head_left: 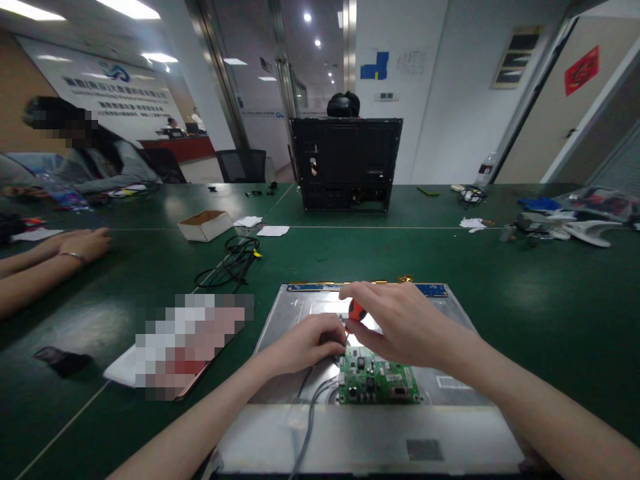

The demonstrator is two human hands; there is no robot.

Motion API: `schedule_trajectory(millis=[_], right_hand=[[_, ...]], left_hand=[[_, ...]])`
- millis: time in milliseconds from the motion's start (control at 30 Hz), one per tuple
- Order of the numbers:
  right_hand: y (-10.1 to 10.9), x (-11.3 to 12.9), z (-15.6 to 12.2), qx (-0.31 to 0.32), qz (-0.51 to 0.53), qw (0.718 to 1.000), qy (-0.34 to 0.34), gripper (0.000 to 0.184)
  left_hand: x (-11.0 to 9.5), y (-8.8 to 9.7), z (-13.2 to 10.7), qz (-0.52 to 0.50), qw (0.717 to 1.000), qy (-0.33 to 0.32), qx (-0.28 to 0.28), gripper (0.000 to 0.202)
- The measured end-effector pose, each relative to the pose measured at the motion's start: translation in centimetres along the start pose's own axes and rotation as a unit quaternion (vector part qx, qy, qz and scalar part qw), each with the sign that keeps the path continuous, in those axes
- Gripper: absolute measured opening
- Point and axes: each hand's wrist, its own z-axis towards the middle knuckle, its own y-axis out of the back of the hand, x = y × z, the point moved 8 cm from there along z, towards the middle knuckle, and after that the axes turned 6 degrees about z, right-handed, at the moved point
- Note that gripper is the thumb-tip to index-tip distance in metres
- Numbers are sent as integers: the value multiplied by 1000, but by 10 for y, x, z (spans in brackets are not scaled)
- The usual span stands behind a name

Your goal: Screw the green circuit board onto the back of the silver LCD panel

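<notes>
Right hand (400, 323): clenched round the screwdriver (356, 311), red handle peeking out under the fingers.
Left hand (307, 343): curled just left of the grip, low by the shaft; pinching or only steadying, cannot tell.
Position: screwdriver between both hands, just above the board's (380, 383) far-left corner.
Handling: light, stiff, likely grippy at the handle; best held there, tip guided low.
Axis: steep, handle up, tip down at the board; shaft mostly hidden.
Board: below the grip, on the panel (300, 313); fragile, edges only.
</notes>
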Motion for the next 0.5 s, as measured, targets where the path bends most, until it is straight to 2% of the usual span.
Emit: schedule_trajectory(millis=[367,500], right_hand=[[0,-3,1,2,30,1000,-10,32],[0,-3,2,10,19,1000,-6,25]], left_hand=[[1,-1,0,1,1000,6,3,4],[-2,1,0,6,1000,-5,4,2]])
